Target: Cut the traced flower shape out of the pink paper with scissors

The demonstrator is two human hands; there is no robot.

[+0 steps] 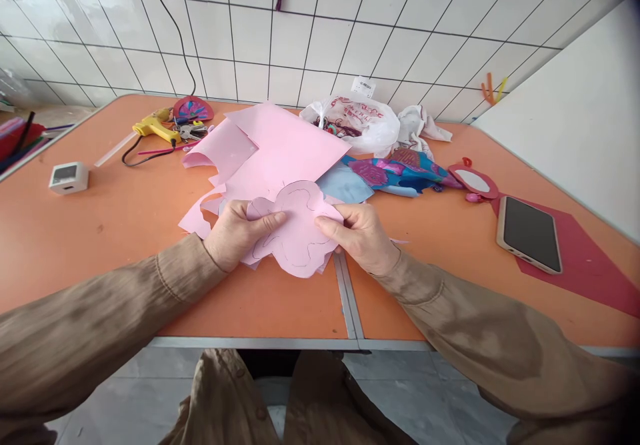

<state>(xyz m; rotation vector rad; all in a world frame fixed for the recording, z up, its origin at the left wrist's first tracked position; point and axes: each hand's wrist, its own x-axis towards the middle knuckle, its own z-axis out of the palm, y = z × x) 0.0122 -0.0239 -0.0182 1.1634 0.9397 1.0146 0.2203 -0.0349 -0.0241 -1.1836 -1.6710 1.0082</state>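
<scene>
Between my two hands is a pink paper flower cutout (295, 235) with rounded petals and dark pen lines drawn on it. My left hand (240, 231) pinches its left side, thumb on top. On the right side, my right hand (361, 235) grips it the same way. The cutout is held above the table, close to the front. Just behind it lie large sheets of pink paper (287, 141), and pink scraps (197, 218) with cut curved edges lie to the left. The fingers under the cutout are hidden.
On the orange table (125, 258) are a yellow glue gun (156, 128), a small white box (69, 178), a white plastic bag (373, 125), patterned blue cloth (400, 170) and a phone (530, 233) on red paper (590, 251). A tiled wall (250, 31) stands behind.
</scene>
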